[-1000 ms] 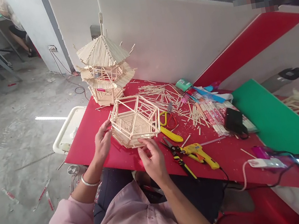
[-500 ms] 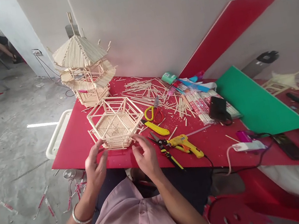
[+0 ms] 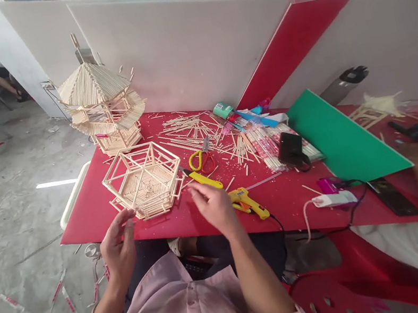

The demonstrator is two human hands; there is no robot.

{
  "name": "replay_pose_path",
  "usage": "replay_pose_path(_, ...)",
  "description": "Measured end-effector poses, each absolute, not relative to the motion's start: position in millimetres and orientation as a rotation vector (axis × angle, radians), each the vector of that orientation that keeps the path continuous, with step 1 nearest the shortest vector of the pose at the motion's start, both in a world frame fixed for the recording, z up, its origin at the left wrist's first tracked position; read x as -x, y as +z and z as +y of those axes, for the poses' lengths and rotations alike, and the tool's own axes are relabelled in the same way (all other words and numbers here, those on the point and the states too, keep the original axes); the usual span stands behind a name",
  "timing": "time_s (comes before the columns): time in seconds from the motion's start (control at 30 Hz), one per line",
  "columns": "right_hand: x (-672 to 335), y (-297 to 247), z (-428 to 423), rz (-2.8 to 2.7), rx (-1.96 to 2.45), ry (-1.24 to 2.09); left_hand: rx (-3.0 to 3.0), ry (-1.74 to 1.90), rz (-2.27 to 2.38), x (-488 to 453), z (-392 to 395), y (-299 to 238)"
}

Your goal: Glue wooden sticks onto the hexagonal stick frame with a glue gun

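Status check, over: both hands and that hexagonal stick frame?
Left hand open, just short of hexagonal stick frame. Right hand open, empty, above yellow glue gun. Frame on red table, nothing obstructing.

I'm seeing the pale hexagonal stick frame (image 3: 143, 180) sitting open side up on the red table, its floor lined with concentric sticks, walls open latticework.
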State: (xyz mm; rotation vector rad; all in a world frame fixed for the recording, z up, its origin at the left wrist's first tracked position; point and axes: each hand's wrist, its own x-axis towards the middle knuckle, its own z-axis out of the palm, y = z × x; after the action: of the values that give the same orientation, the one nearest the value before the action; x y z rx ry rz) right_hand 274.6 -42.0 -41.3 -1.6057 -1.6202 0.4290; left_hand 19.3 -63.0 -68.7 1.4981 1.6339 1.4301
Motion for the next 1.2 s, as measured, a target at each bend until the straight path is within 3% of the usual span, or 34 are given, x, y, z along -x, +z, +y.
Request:
replay_pose_path(0.23, -385.2, 2.1, 51.7, -1.6, 2.521, 0.213, -1.445, 1.745, 1.657, -11.4, -59.3, -53.6)
replay_pose_path(0.5, -404.9, -30.6, 101.4, -1.586, 2.715, 0.265, -1.603, 1.796, 1.647, -3.0, -72.3, -33.4)
replay_pose_path(0.67, -420.0, -0.3, 82.5, -1.47, 2.752, 0.107, -1.69, 1.793, 1.63, 2.4, -75.0, -32.9)
replay_pose_path(0.8, -409.7, 29.5, 32.2, -1.576, 2.509, 0.02, -1.725, 1.746, 1.532, -13.6, -72.4, -27.0)
replay_pose_path(0.97, -336.4, 27.9, -35.3, -1.898, 1.461, 0.232, -1.83, 1.572, 1.417, -38.9, -69.3, -20.0)
replay_pose_path(1.2, -273.9, 1.0, -32.8, -2.085, 1.207, 0.12, -1.919, 1.683, 1.533, -26.6, -57.8, -34.2)
